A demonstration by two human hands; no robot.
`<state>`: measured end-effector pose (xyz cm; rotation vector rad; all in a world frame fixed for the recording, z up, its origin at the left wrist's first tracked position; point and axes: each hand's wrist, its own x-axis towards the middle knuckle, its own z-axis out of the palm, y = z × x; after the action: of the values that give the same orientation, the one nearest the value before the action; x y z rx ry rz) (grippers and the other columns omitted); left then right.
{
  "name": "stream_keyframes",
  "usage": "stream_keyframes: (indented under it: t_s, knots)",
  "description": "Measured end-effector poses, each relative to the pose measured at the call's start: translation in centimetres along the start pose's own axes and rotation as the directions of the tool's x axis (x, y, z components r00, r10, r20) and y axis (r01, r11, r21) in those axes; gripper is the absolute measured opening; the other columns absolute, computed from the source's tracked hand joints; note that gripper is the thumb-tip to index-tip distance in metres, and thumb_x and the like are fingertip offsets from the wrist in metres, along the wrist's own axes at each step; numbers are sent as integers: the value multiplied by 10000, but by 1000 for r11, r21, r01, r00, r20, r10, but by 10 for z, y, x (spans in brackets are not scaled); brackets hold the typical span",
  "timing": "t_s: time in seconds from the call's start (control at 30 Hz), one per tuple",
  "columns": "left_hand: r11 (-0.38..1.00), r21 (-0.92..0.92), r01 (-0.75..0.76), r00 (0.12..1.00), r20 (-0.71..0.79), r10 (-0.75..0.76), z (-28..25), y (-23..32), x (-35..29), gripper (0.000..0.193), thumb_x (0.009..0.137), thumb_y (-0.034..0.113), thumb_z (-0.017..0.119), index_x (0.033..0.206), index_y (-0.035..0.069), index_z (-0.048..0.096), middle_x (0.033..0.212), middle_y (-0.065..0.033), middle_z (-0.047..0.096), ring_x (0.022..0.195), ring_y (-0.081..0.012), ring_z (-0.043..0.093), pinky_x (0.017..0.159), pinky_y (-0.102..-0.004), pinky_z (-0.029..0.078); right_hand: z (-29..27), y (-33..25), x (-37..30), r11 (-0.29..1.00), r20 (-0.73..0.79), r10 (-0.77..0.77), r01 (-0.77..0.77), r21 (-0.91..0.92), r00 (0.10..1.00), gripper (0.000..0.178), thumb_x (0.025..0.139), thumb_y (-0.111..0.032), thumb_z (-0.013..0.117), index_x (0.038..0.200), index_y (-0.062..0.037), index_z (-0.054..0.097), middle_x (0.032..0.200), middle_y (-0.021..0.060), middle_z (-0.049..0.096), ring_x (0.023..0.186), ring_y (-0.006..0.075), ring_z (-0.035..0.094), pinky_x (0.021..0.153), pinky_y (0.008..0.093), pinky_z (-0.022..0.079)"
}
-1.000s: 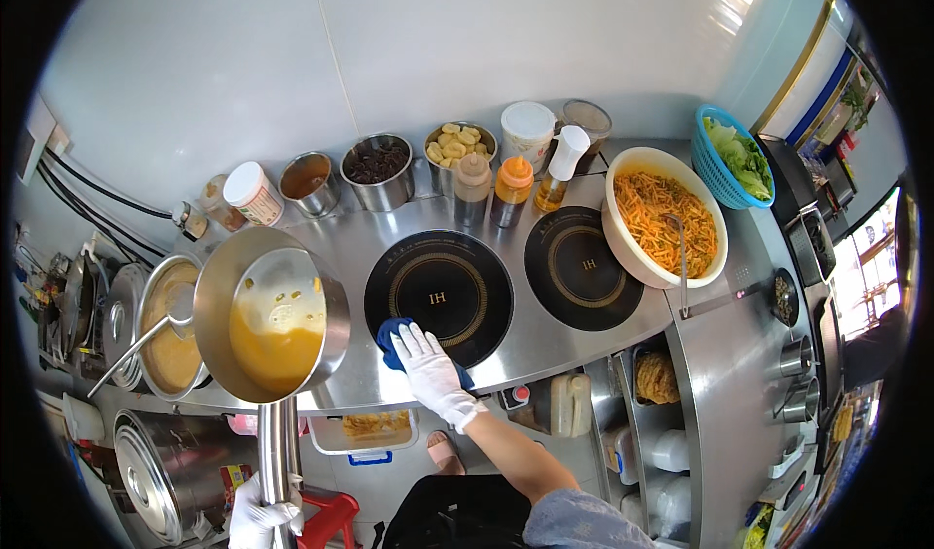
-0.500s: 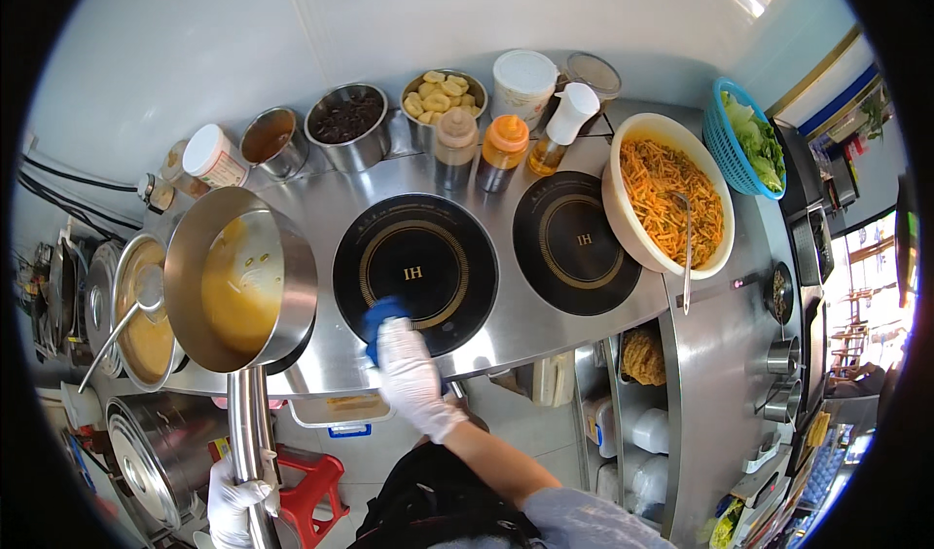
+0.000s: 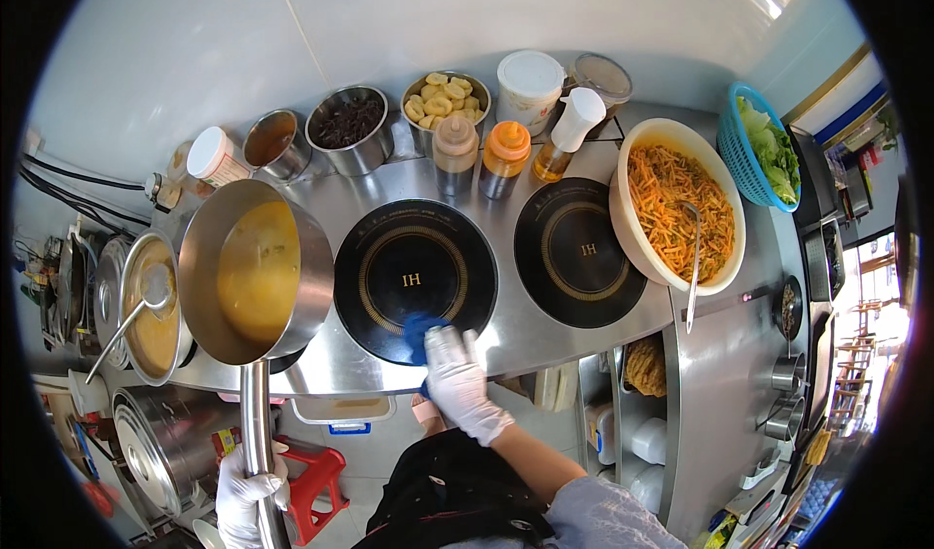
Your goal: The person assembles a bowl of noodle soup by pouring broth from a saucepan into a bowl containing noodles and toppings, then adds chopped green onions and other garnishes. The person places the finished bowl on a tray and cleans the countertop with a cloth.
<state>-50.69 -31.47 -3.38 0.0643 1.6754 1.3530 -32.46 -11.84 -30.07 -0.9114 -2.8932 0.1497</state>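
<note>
The gloved hands are apart: the left hand (image 3: 245,495) is wrapped round the handle of a pan (image 3: 304,291) (yellow liquid inside), while the right hand (image 3: 465,389) lies over a blue cloth (image 3: 418,331) at the near edge of a black hob (image 3: 413,242); whether it grips, I can't tell. Across the worktop (image 3: 509,343), steel pots (image 3: 362,157) line the wall, and a bowl (image 3: 628,237) holds orange shreds.

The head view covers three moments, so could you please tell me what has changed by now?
The gloved right hand moved the blue cloth rightward along the near edge of the middle round black hob. In the steel saucepan, yellow liquid has spread out. The gloved left hand still grips its steel handle.
</note>
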Motion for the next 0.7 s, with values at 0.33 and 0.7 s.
stream_keyframes:
  t_s: [0.33, 0.7]
  knots:
    - [996, -70, 56, 998, -15, -57, 1, -5, -13, 512, 650, 45, 766, 1061, -129, 514, 644, -115, 570, 466, -177, 555, 431, -264, 440, 5, -7, -5, 985, -87, -156, 162, 64, 984, 576, 820, -228, 519, 1315, 63, 468, 1354, 206, 478, 1248, 335, 451, 1115, 500, 265]
    - [995, 54, 80, 993, -89, -75, 0, 8, -39, 402, 798, 24, 634, 1180, -66, 546, 740, -5, 559, 540, -73, 509, 501, -183, 418, -14, 103, 76, 931, -202, 347, -311, 191, 916, 721, 903, -260, 546, 1440, 103, 230, 1490, 299, 255, 1409, 419, 215, 1175, 465, 144]
